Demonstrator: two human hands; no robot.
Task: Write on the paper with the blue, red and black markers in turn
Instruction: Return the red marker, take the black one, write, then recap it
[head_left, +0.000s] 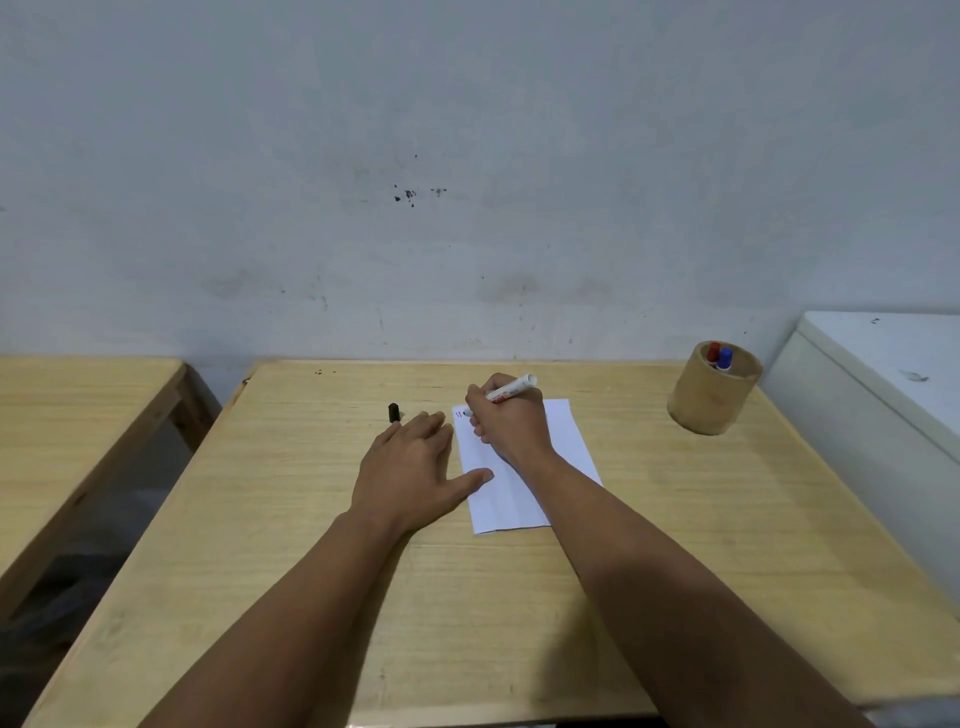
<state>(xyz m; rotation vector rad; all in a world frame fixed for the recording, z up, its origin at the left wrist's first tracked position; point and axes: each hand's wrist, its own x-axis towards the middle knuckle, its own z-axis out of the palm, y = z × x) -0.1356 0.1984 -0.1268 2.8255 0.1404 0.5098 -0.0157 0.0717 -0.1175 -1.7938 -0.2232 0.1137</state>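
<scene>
A white sheet of paper (566, 441) lies on the wooden table (519, 597), with short red strokes near its top left corner. My right hand (511, 423) grips a white-barrelled marker (511, 388), tip down at the paper's top left. A black cap (394, 412) lies on the table left of the paper. My left hand (410, 467) rests flat beside the paper, fingers spread, thumb on the paper's left edge. A red-capped marker (712, 352) and a blue-capped marker (725, 358) stand in a round wooden holder (711, 395) at the back right.
A second wooden table (78, 405) stands to the left across a gap. A white cabinet or appliance (883, 389) sits against the table's right side. A stained grey wall (467, 182) runs right behind the table.
</scene>
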